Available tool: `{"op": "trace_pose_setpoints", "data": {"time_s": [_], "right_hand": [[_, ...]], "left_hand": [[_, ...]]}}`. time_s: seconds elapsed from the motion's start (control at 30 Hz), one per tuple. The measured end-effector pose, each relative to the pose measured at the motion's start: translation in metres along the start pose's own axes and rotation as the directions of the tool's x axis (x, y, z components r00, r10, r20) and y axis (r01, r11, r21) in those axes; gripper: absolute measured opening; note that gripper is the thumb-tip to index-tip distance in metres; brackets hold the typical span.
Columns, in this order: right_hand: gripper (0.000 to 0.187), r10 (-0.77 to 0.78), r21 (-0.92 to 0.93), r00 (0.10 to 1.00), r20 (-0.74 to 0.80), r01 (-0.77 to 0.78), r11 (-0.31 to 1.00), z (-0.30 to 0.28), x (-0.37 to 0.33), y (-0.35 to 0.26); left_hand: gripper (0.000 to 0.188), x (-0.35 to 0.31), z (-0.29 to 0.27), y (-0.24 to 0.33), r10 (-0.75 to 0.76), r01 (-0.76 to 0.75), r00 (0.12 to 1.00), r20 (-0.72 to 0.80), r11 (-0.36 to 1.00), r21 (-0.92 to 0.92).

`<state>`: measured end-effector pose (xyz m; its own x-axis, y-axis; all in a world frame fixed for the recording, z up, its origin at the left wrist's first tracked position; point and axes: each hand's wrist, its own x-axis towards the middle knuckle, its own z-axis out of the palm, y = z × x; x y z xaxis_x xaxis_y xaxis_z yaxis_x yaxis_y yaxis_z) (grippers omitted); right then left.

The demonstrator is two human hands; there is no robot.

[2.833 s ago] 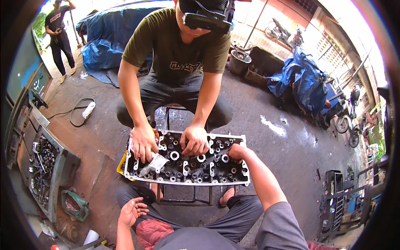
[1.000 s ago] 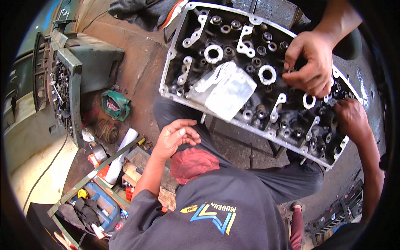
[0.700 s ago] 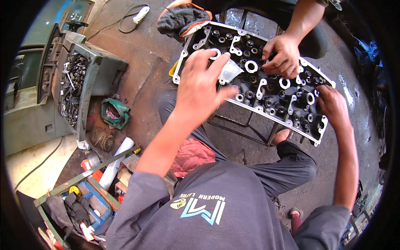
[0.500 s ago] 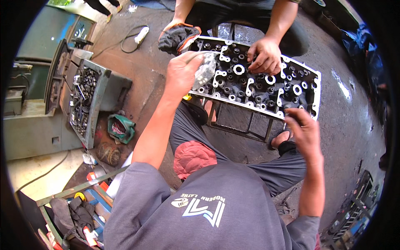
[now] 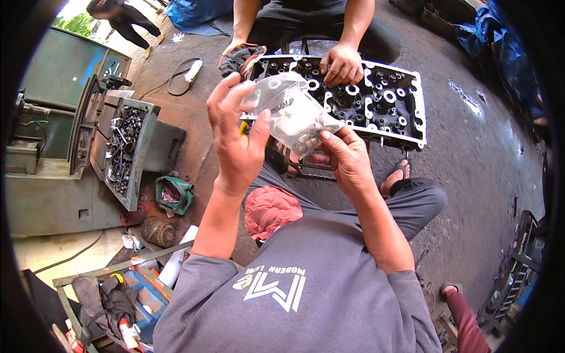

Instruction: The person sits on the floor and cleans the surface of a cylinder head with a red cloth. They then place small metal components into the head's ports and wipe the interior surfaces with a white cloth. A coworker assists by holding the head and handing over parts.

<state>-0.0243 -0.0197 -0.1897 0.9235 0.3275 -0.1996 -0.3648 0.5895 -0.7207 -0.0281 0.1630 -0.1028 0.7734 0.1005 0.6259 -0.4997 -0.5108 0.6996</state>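
A clear plastic bag (image 5: 282, 103) with small brass-coloured and dark pieces at its bottom hangs tilted between my hands. My right hand (image 5: 347, 156) pinches its lower right corner between thumb and fingers. At the bag's upper left side is my left hand (image 5: 235, 129), fingers spread and thumb apart; whether it touches the plastic is hard to tell. Behind the bag, an engine cylinder head (image 5: 421, 112) rests on a metal stand, partly hidden. Across from me, a co-worker's hand (image 5: 343, 63) lies on the head, and the other holds a dark cloth (image 5: 240, 60) at its left end.
On the left, a metal tray (image 5: 132, 188) holds many small metal parts beside a green machine (image 5: 65, 200). A cut green container (image 5: 174, 195) stands on the floor. Lower left is a cart (image 5: 100, 272) with cloths and tools. A blue tarp (image 5: 497, 41) hangs at the far right.
My right hand has come from the head's near edge to grip the bag's corner. The bag has moved nearer to me, and my left hand's fingers have opened from their pinch on it.
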Motion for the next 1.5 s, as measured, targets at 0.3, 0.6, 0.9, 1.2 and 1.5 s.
{"op": "trace_pose_setpoints", "data": {"time_s": [0.3, 0.6, 0.9, 1.2, 1.5], "right_hand": [[0.024, -0.044, -0.148, 0.998, -0.036, 0.038, 0.988, -0.012, -0.02, 0.024], [0.021, 0.088, -0.118, 0.996, 0.033, -0.084, 0.989, -0.044, -0.009, 0.055], [0.031, 0.113, -0.239, 0.99, 0.083, -0.091, 0.967, -0.054, -0.007, 0.059], [0.032, 0.129, -0.261, 0.991, -0.026, -0.131, 0.956, -0.056, -0.014, 0.033], [0.024, 0.125, -0.29, 0.99, -0.064, -0.138, 0.947, -0.06, -0.015, 0.029]], "left_hand": [[0.011, -0.005, 0.012, 0.002, -0.005, -0.39, 0.752, 0.659, 0.802, 0.452], [0.021, -0.032, 0.004, -0.037, -0.212, -0.005, 0.57, 0.794, 0.965, 0.262], [0.021, -0.044, 0.013, -0.057, -0.402, 0.284, 0.44, 0.803, 0.911, 0.3], [0.02, -0.044, 0.021, -0.04, -0.308, 0.158, 0.606, 0.733, 0.95, 0.268], [0.024, -0.066, 0.031, -0.035, -0.357, 0.302, 0.696, 0.624, 0.933, 0.197]]}}
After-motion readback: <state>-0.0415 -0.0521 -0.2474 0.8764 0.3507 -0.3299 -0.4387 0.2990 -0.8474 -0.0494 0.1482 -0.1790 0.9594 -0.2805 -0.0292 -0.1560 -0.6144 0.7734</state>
